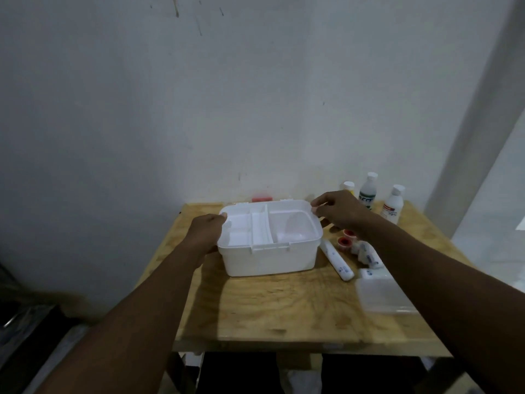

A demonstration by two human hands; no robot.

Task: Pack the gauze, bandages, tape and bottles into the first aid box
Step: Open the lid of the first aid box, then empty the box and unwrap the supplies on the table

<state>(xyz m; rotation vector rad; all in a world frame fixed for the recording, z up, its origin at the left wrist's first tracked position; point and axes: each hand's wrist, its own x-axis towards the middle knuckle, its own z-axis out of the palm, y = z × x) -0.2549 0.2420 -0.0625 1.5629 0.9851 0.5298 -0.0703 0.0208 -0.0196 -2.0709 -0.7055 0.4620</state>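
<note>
Left hand (pixel 206 233) grips the left end of the white rectangular plastic first aid box (pixel 270 258), fingers curled over the rim at its 9 o'clock; right hand (pixel 336 213) pinches the rim at the box's far right corner, about 2 o'clock, fingers narrow on the edge. Both hands hold the box, neither holds a supply. Box sits open near the middle of the pale plywood table (pixel 255 308), long axis running 9 to 3, white divided tray insert (pixel 258 231) seated on top, nothing packed in it that I can see. All supplies lie at 3 o'clock of the box, so the right hand is nearer: long white paper-wrapped roll (pixel 336 260) just beside the box wall, its axis running roughly 11 to 5; two small tape rolls with red cores (pixel 345 240) next to it; crumpled white gauze wad (pixel 366 254) partly under the right forearm; clear flat plastic lid or case (pixel 380 297) at 4 o'clock; three white-capped plastic bottles (pixel 368 191) upright at 1 to 2 o'clock by the wall. Likely step: steadying the box or lifting the tray; packing not yet begun.
</note>
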